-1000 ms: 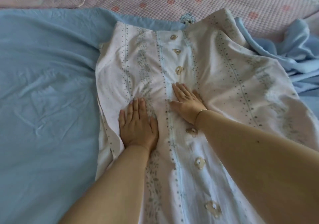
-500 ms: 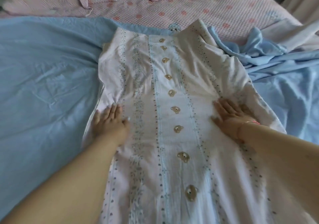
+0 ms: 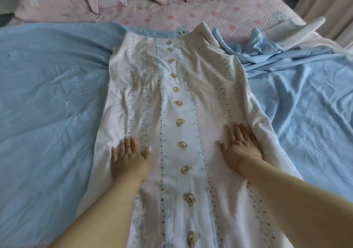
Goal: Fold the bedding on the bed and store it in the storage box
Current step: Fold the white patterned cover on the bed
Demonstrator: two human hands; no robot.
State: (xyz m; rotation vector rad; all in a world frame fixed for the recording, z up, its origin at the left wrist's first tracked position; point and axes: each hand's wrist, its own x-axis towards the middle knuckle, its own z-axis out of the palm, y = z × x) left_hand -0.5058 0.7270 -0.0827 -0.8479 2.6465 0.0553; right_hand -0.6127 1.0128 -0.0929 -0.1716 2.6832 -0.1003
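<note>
2 hands (image 3: 129,158), 1 white quilt (image 3: 191,98), 1 blue sheet (image 3: 47,94), 2 pink pillows (image 3: 57,1).

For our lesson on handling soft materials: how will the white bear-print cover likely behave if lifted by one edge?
The white bear-print cover would probably droop and sag, since it lies creased and follows the blue sheet beneath. It looks thin, so likely light. Its folded layers may slide apart; the left hand and right hand lie flat on it.
</note>
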